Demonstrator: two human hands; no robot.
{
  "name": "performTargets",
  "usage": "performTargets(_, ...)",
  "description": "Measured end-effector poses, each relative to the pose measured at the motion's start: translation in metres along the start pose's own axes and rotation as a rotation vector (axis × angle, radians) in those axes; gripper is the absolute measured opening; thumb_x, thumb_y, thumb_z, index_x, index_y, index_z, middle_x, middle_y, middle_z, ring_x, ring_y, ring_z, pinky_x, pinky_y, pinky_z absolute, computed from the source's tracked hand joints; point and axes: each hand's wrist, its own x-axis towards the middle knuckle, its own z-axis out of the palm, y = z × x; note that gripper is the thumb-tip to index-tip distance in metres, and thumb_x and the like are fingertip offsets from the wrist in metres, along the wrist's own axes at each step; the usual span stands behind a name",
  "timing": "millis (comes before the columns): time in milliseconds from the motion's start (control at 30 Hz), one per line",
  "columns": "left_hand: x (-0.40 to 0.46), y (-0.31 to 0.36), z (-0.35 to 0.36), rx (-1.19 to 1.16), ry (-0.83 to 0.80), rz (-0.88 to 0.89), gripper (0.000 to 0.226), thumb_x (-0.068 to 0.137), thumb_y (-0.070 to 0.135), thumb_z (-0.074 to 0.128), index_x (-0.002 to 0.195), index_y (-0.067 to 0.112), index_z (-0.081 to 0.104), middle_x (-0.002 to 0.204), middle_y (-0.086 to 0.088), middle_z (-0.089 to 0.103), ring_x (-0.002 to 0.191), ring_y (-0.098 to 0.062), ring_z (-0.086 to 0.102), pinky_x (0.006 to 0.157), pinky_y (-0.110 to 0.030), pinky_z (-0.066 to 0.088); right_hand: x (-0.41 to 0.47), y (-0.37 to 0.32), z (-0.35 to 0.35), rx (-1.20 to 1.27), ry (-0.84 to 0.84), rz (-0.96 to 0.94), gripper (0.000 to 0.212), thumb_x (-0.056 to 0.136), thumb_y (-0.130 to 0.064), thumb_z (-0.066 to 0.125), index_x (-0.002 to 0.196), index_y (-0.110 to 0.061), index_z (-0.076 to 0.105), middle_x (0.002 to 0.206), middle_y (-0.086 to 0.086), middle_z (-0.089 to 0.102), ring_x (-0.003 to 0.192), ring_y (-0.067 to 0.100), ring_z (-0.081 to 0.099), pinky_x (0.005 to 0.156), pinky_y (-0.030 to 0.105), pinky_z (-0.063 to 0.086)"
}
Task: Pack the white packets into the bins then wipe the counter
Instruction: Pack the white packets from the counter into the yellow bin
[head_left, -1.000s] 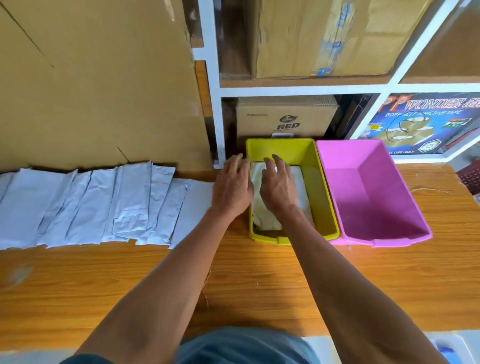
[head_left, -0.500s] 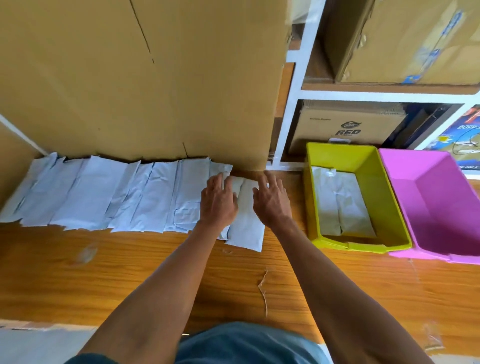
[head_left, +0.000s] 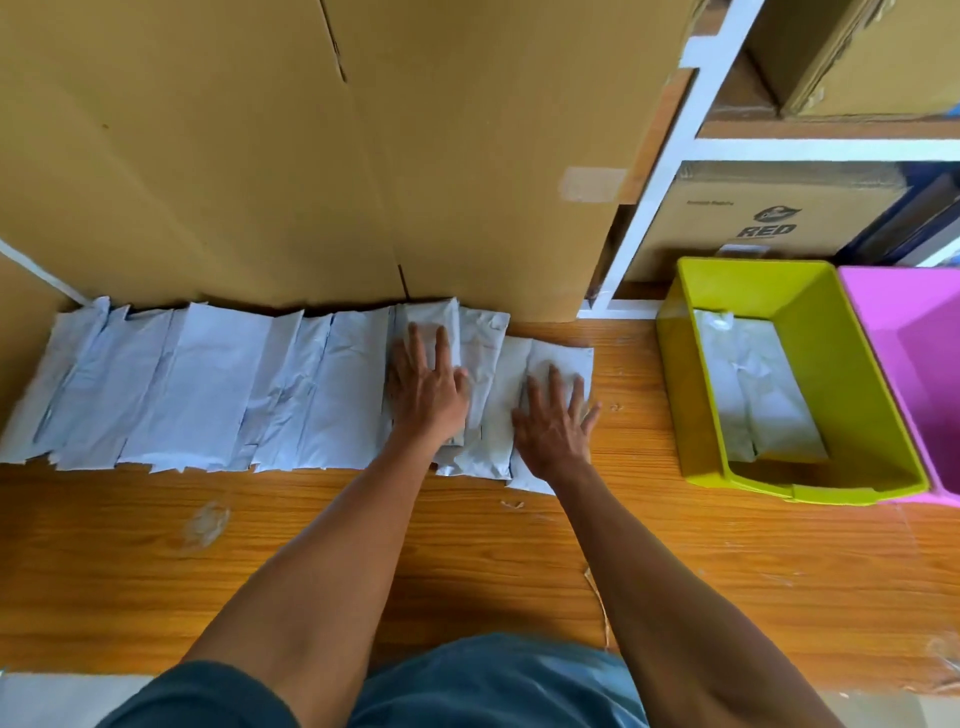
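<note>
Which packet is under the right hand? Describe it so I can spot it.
Follow the row of white packets along the big cardboard box toward the yellow bin. The last packet lies under the right hand. It alone sits furthest forward, nearest the bin.

The wooden counter (head_left: 467, 561) carried an overlapping row of white packets (head_left: 208, 384), a yellow-green plastic bin (head_left: 852, 374) and a pink plastic bin (head_left: 914, 332).
</note>
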Motion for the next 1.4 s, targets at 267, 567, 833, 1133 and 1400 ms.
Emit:
performTargets(267,-0.006,0.007,-0.004,0.086,0.013,0.114,0.073,0.093,0.048,0.055,0.158,0.027,0.029,0.170,-0.016,0.017,0.144,-0.045,0.032,0.113,-0.056,0.041,-0.002,0.020,0.003,-0.002,0.033,0.067,0.069,0.103,-0.052,0.041,0.164,-0.035,0.013,0.175,0.005,-0.017,0.157,0.051,-0.011,0.120,0.078,0.005)
performTargets(567,0.001,0.013,0.001,0.020,-0.032,0.077,0.078,0.103,0.046,0.052,0.168,0.040,0.010,0.177,-0.011,-0.009,0.157,-0.048,0.013,0.121,-0.062,0.030,-0.002,0.017,0.001,-0.023,0.072,0.098,0.070,0.103,-0.050,0.048,0.163,-0.035,0.016,0.175,0.008,-0.010,0.154,0.053,0.013,0.118,0.073,0.024)
performTargets(833,-0.006,0.016,0.001,-0.001,-0.081,0.068,0.080,0.103,0.054,0.049,0.166,0.050,-0.001,0.174,-0.012,-0.023,0.160,-0.050,0.000,0.123,-0.065,0.021,-0.003,0.023,-0.003,-0.043,0.077,0.060,0.072,0.103,-0.062,0.043,0.164,-0.039,0.013,0.175,0.008,-0.010,0.154,0.053,0.012,0.115,0.065,0.033)
performTargets(1133,-0.019,0.021,-0.005,0.054,-0.056,0.085,0.077,0.103,0.042,0.050,0.167,0.046,0.005,0.175,-0.011,-0.016,0.157,-0.049,0.013,0.119,-0.067,0.030,-0.015,0.027,-0.006,-0.050,0.060,0.051,0.075,0.100,-0.071,0.040,0.163,-0.045,0.010,0.175,0.003,-0.012,0.156,0.050,0.002,0.118,0.072,0.022)
performTargets(1400,-0.037,0.025,-0.003,0.092,-0.033,0.122,0.080,0.102,0.040,0.052,0.167,0.045,0.005,0.175,-0.011,-0.017,0.157,-0.046,0.010,0.115,-0.063,0.032,-0.030,0.031,-0.010,-0.022,0.092,0.003,0.064,0.102,-0.029,0.053,0.160,-0.034,0.026,0.174,0.010,0.005,0.145,0.048,0.030,0.111,0.061,0.039)
